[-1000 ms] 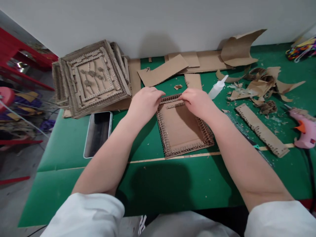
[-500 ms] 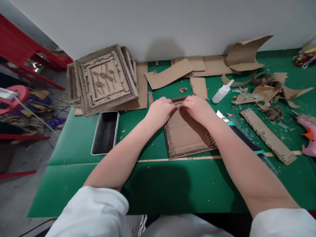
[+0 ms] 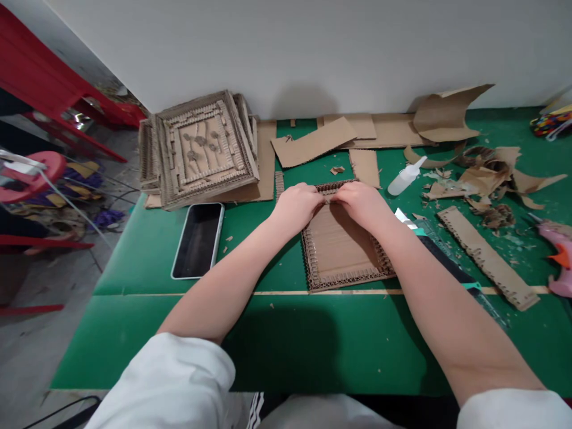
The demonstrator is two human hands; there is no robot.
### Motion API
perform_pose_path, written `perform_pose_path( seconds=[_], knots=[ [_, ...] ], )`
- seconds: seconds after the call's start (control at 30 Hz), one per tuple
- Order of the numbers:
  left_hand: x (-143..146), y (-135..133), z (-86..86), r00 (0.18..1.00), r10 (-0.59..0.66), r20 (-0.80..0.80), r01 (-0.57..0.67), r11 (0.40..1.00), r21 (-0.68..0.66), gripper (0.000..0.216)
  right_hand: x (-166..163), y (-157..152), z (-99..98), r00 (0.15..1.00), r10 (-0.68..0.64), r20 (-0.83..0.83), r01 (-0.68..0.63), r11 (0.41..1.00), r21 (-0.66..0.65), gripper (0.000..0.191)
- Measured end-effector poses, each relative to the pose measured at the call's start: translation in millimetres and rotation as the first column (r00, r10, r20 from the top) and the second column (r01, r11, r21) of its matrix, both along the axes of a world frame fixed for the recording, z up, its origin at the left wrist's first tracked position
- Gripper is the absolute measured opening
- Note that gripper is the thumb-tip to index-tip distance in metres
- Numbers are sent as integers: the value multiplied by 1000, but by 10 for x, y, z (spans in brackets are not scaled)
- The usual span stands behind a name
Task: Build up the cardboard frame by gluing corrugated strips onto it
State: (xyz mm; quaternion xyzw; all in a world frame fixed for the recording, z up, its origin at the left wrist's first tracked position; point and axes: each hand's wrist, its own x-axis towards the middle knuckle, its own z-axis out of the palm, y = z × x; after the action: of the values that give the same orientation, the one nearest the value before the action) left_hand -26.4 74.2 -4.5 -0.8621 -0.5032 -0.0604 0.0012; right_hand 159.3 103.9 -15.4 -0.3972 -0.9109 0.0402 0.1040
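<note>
A square cardboard frame (image 3: 342,247) lies flat on the green table, its edges lined with corrugated strips. At its far edge, my left hand (image 3: 298,205) and my right hand (image 3: 361,202) are closed with fingertips close together. Between them shows a short piece of corrugated cardboard strip (image 3: 329,195), pinched from both sides against the far rim. My fingers cover part of that rim, and my right forearm hides the frame's right corner.
Finished-looking cardboard frames (image 3: 203,146) are stacked at back left, above a phone (image 3: 199,240). On the right are a white glue bottle (image 3: 406,176), a utility knife (image 3: 447,256), a toothed cardboard strip (image 3: 487,256), torn scraps (image 3: 487,179) and a pink glue gun (image 3: 556,244). A wall stands behind.
The camera view has shifted slightly, so the scene sits a little lower and to the right. Both hands stay at the frame's far edge with the strip between them.
</note>
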Motion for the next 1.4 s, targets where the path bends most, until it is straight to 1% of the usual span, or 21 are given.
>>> perform_pose_path(
  seconds=[0.37, 0.57, 0.7, 0.83, 0.93, 1.03, 1.1, 1.17, 1.27, 1.4],
  knots=[
    [6, -5, 20, 999, 21, 28, -20, 999, -41, 22, 1, -5, 5, 1000, 19, -24, -20, 999, -41, 23],
    [12, -8, -6, 999, 20, 29, -20, 1000, 3, 21, 8, 3, 3, 1000, 20, -22, -21, 999, -38, 24],
    [19, -11, -14, 998, 9, 56, -11, 999, 35, 21, 8, 2, -8, 1000, 18, -17, -19, 999, -32, 23],
    [26, -26, -25, 997, 21, 75, -23, 999, 35, 21, 2, -9, -14, 1000, 16, -12, -17, 1000, -24, 24],
    [4, -23, -3, 995, 20, 99, -23, 999, 27, 23, 18, -6, 39, 1000, 5, -12, -6, 999, -41, 26],
    [-41, -4, 61, 989, 47, 140, -50, 999, 17, 25, 59, 6, 140, 996, -57, -74, 53, 997, -49, 29],
    [-60, 5, 102, 987, 77, 140, -78, 997, 3, 26, 84, 12, 195, 990, -100, -99, 95, 994, -50, 27],
    [-52, 1, 118, 991, 84, 104, -83, 996, -13, 25, 92, 10, 214, 991, -114, -70, 110, 992, -67, 24],
    [-4, -19, 84, 997, 63, 36, -62, 998, -25, 22, 74, 2, 180, 995, -100, 16, 101, 990, -94, 23],
    [37, -33, 2, 999, 50, 16, -50, 999, 7, 22, 48, 1, 112, 994, -89, 61, 93, 994, -63, 24]
  ],
)
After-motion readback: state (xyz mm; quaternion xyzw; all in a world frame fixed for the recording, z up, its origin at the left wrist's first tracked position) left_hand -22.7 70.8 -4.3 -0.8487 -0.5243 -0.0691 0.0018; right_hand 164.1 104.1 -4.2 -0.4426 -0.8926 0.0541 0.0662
